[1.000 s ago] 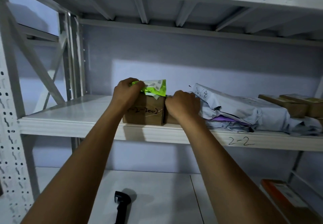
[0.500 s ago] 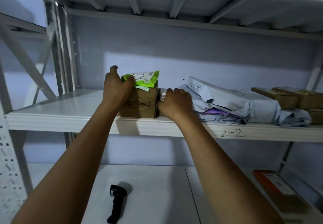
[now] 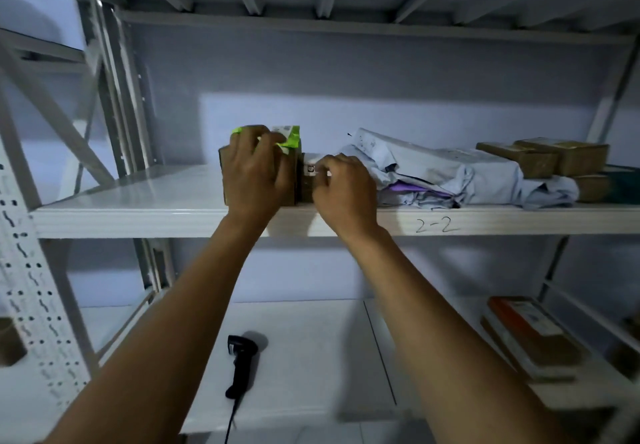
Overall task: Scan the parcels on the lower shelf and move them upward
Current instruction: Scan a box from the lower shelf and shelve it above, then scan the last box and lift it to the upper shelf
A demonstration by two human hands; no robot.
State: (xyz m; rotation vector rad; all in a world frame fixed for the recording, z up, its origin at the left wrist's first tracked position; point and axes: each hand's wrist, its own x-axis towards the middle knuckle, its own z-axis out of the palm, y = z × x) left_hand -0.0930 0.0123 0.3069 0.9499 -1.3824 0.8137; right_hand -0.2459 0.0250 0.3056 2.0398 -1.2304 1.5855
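As we reach up, shelf 2-2 [image 3: 138, 216]: brown box [image 3: 293, 183], small box [image 3: 307, 187], grey mailers [image 3: 450, 169].
Left hand [image 3: 258, 169]: fingers curled over brown box and green packet [image 3: 291, 137] atop.
Right hand [image 3: 346, 189]: fingers curled around small box.
Lower shelf [image 3: 311, 339]: scanner [image 3: 240, 364].

Middle shelf [image 3: 138, 201] lies bare left of the brown box [image 3: 292, 182]; grey mailer bags [image 3: 450, 173] and small boxes [image 3: 554, 159] crowd its right.

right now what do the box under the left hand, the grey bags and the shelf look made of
Box: likely cardboard, matte brown, square edges.
Grey bags: thin plastic film, crumpled, faintly shiny.
Shelf: probably painted metal, smooth white, reflects light.
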